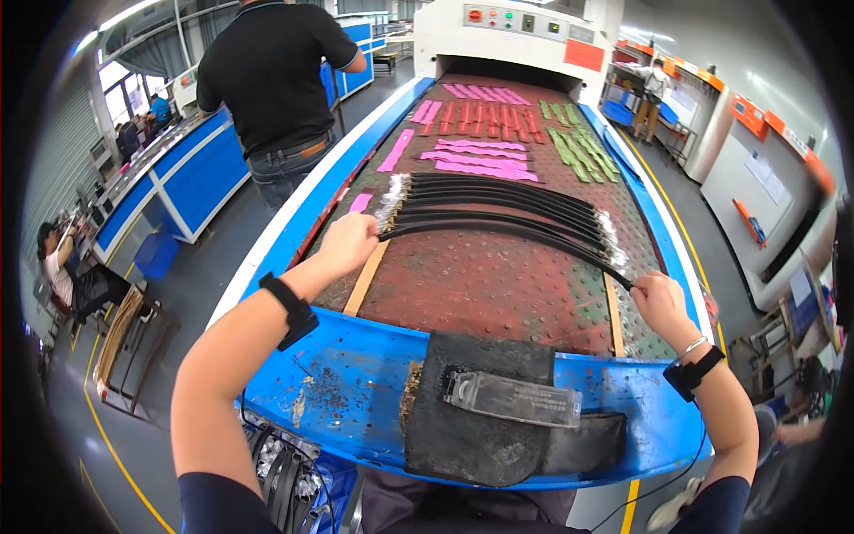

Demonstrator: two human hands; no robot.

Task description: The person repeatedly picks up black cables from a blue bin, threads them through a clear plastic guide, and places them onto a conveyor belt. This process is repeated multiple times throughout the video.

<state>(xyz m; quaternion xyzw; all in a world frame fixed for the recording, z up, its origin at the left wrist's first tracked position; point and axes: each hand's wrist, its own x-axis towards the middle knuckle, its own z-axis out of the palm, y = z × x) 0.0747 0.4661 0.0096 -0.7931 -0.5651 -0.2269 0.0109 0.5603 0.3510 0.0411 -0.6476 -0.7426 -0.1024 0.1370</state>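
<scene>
My left hand (350, 240) pinches the left end of a long black strap (507, 230), and my right hand (660, 303) grips its right end. The strap bows away from me across the dark red conveyor belt (463, 294). Just beyond it, several more black straps (498, 193) lie side by side, with shiny clear or silvery wrapping (391, 203) about their left ends and similar wrapping (612, 236) at the right. A pale wooden strip (365, 280) lies below my left hand; another wooden strip (614, 311) is left of my right hand.
Pink strips (480, 160), red strips (489, 118) and green strips (583, 151) lie farther up the belt, before a white machine (525, 36). A black pad (480, 445) with a clear plastic case (513, 398) sits on the blue front edge. A person in black (267, 80) stands at left.
</scene>
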